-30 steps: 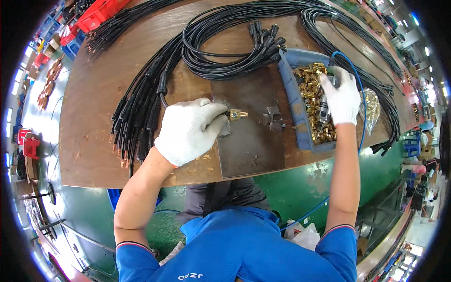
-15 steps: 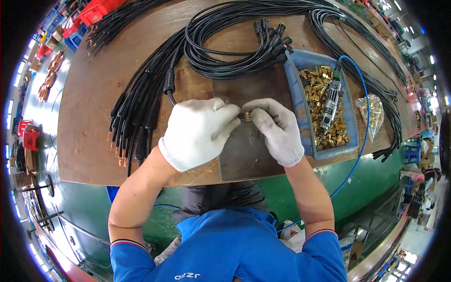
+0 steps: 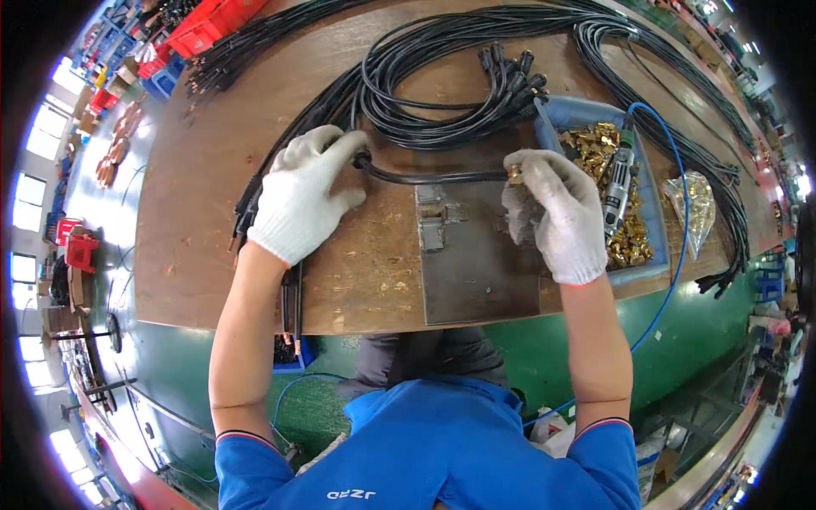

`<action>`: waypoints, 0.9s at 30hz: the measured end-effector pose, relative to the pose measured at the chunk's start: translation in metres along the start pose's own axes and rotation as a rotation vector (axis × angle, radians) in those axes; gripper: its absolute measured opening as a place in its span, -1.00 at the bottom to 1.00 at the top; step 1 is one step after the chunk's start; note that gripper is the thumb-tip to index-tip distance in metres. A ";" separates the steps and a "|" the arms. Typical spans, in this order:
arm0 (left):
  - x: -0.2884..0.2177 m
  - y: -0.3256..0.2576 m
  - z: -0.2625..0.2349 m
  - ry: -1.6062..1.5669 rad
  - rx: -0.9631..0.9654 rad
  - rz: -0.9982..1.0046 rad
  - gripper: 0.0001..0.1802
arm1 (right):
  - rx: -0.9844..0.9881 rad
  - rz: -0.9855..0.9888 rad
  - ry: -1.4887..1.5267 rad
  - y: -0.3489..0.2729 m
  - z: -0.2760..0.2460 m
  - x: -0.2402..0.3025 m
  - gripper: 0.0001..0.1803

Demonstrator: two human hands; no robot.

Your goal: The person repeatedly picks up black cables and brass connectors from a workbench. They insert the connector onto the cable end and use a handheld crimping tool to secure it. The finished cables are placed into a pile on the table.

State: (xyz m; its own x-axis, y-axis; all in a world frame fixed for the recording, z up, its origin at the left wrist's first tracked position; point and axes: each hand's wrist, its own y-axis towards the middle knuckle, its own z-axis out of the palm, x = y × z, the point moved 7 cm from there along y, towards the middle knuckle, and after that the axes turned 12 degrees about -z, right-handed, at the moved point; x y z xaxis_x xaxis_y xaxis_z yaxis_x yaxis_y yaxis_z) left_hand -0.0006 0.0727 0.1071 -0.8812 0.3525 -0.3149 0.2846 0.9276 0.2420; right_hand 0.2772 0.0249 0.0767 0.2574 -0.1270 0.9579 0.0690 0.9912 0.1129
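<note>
Running left-right: black cable (image 3: pixel 442 179), gold end (image 3: pixel 514 172) rightward.

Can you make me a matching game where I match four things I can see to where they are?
1. Right hand
2. Grey tool
3. Clear bag
4. Dark plate

A. Right of the blue bin
B. Flat on the table, left of the bin
C. At one end of a black cable
D. On brass pieces inside the bin

Pairs: 1-C, 2-D, 3-A, 4-B
</note>
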 end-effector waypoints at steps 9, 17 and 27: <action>0.019 0.029 0.033 0.065 -0.081 0.100 -0.52 | 0.052 -0.035 -0.007 -0.003 0.009 0.015 -0.66; -0.036 -0.011 -0.004 -0.192 -0.028 0.190 -0.50 | 0.265 -0.241 -0.399 -0.036 0.036 0.035 -0.68; -0.053 -0.024 0.010 -0.430 0.190 0.089 -0.50 | 0.289 -0.474 -0.332 -0.045 0.049 0.029 -0.77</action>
State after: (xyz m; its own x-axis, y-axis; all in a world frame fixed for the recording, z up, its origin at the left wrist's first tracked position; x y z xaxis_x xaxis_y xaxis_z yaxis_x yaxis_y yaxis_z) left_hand 0.0428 0.0329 0.1089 -0.6256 0.4138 -0.6613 0.4511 0.8835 0.1261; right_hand 0.2340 -0.0216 0.1123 -0.0525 -0.5808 0.8123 -0.1722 0.8065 0.5655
